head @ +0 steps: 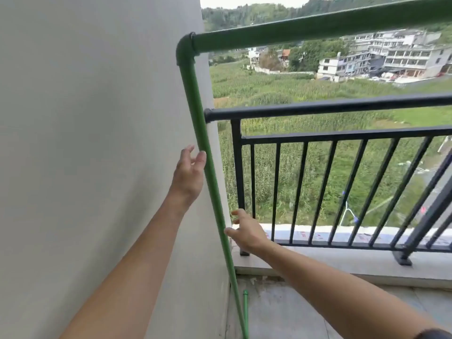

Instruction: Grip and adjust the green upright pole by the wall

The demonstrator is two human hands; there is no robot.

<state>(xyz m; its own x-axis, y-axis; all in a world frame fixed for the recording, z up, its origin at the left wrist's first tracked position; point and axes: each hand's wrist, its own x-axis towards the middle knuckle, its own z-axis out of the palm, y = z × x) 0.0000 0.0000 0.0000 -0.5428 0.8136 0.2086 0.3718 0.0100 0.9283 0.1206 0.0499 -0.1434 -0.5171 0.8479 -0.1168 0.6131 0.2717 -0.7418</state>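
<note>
**Both hands at the upright green pipe**

Green pipe (pixel 208 165) upright mid-frame, already joined by elbow fitting (pixel 185 48) to horizontal run. Left hand (pixel 189 171) spread, fingertips touching it; right hand (pixel 247 231) relaxed, thumb alongside lower down. No clamps visible; wall (pixel 97 143) left, railing (pixel 318 143) right.

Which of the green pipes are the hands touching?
The long upright green pipe along the wall, between the left hand and right hand. The horizontal pipe runs overhead; the short stub stands untouched by the floor.
</note>
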